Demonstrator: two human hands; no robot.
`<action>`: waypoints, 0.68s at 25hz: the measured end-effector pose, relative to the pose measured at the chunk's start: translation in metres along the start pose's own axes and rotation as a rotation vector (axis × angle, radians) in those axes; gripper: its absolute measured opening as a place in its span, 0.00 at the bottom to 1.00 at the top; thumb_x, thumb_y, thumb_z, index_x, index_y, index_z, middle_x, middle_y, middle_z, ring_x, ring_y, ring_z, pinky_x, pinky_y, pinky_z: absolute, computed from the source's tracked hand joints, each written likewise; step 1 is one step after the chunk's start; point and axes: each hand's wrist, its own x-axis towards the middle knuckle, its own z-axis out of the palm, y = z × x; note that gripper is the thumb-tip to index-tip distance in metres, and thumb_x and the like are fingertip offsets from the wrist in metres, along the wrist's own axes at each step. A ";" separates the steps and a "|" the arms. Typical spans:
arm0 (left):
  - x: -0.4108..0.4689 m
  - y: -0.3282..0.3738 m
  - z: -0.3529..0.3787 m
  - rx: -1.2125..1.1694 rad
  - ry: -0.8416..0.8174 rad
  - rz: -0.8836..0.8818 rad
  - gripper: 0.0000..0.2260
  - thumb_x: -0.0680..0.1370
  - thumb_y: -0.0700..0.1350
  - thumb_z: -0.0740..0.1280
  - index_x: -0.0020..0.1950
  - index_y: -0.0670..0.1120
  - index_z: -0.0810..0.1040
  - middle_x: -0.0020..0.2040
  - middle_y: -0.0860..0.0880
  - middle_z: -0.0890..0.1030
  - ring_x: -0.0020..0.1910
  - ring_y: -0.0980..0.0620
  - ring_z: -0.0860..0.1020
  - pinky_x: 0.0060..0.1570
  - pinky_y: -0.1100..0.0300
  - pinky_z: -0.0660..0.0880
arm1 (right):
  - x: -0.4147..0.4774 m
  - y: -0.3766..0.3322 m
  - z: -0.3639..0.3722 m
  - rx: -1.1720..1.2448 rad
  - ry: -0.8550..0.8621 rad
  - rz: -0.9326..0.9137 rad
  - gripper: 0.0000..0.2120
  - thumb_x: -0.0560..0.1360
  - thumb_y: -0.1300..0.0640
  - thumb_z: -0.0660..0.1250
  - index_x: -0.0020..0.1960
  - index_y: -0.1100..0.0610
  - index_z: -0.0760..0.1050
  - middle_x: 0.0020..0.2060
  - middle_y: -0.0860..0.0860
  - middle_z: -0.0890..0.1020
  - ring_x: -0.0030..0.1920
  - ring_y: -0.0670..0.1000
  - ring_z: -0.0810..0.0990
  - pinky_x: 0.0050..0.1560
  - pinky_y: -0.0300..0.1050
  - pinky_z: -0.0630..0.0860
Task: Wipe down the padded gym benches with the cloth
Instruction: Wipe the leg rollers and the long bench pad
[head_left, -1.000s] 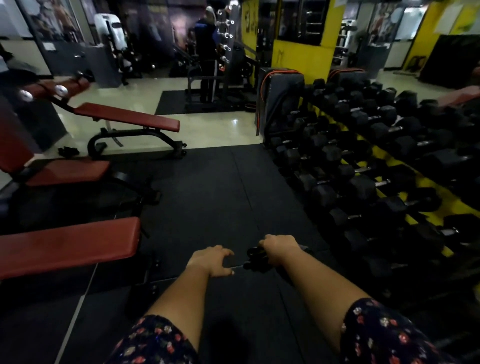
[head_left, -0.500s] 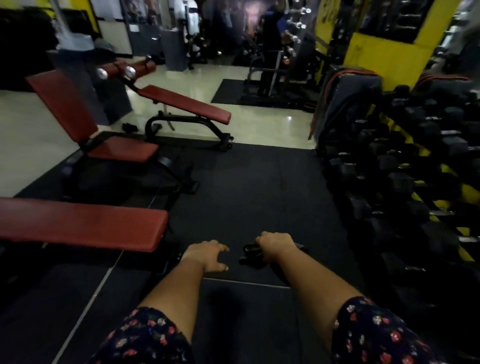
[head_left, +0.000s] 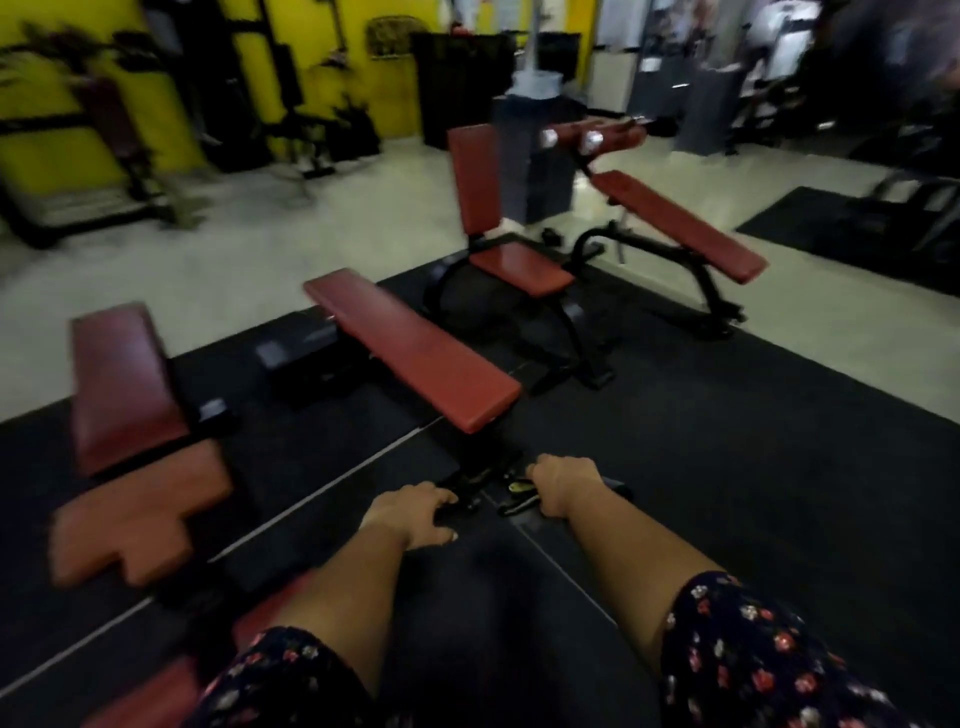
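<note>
Several red padded benches (head_left: 122, 384) stand on the black floor mat (head_left: 727, 467): a flat bench (head_left: 410, 348) in the middle, an upright seat (head_left: 498, 208) beyond it and a sloped bench (head_left: 675, 223) far right. Near, the right hand (head_left: 563, 486) has its grip curled round a small dark object (head_left: 511, 499), too blurred to name. Just left of it, the left hand (head_left: 410, 514) hangs palm down, its grip loosely bent with nothing plainly in it.

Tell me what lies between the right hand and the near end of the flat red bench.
In the head view, just the flat bench's black base frame on the black floor mat; nothing else.
</note>
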 end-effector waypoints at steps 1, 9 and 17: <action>-0.021 -0.010 0.008 -0.025 -0.002 -0.064 0.29 0.75 0.63 0.66 0.75 0.60 0.64 0.69 0.52 0.71 0.67 0.49 0.71 0.63 0.48 0.72 | 0.001 -0.016 -0.002 -0.016 0.009 -0.052 0.22 0.75 0.54 0.68 0.68 0.51 0.70 0.63 0.51 0.72 0.63 0.56 0.74 0.57 0.54 0.73; -0.185 -0.091 0.061 -0.226 0.133 -0.621 0.28 0.74 0.63 0.65 0.74 0.59 0.67 0.70 0.51 0.72 0.67 0.46 0.73 0.62 0.50 0.71 | -0.005 -0.193 -0.016 -0.029 0.054 -0.511 0.23 0.74 0.52 0.69 0.68 0.48 0.70 0.62 0.51 0.73 0.63 0.56 0.75 0.54 0.49 0.73; -0.252 -0.199 0.129 -0.406 0.067 -0.801 0.28 0.75 0.63 0.67 0.73 0.57 0.69 0.70 0.50 0.72 0.66 0.46 0.74 0.60 0.50 0.73 | 0.024 -0.351 -0.021 -0.185 0.007 -0.667 0.22 0.74 0.53 0.69 0.67 0.49 0.70 0.59 0.51 0.72 0.59 0.56 0.76 0.50 0.50 0.74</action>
